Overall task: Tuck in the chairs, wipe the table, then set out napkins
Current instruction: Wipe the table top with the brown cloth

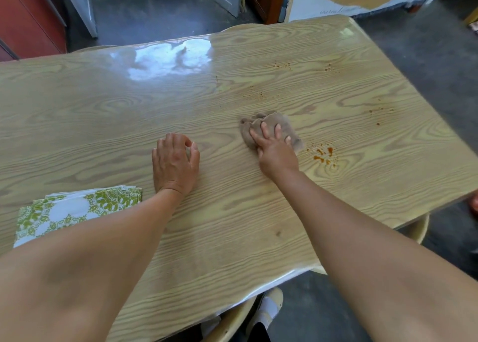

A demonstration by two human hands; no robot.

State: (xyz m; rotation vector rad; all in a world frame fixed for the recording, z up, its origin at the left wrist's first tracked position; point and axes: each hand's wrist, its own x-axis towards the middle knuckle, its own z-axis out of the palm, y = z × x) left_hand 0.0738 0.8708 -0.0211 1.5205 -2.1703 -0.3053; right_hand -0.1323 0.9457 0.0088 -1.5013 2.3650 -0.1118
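Fingers: right hand point(278, 153) spread flat, pressing the brown cloth point(271, 129); left hand point(176, 163) curled loosely, empty, resting on the table point(232, 225).
Spills: orange stains point(323, 155) just right of the cloth; fainter specks farther off.
Napkins: green-patterned stack point(75, 209) near left, partly under the forearm.
Chairs: pale chair point(232, 318) tucked at the near edge.

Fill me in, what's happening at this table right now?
A person is wiping the wooden table. The right hand presses a crumpled brown cloth flat on the top, just left of some orange stains; more specks lie further back. The left hand rests on the table, fingers loosely curled. A stack of green-patterned napkins sits at the near left, not yet set out.
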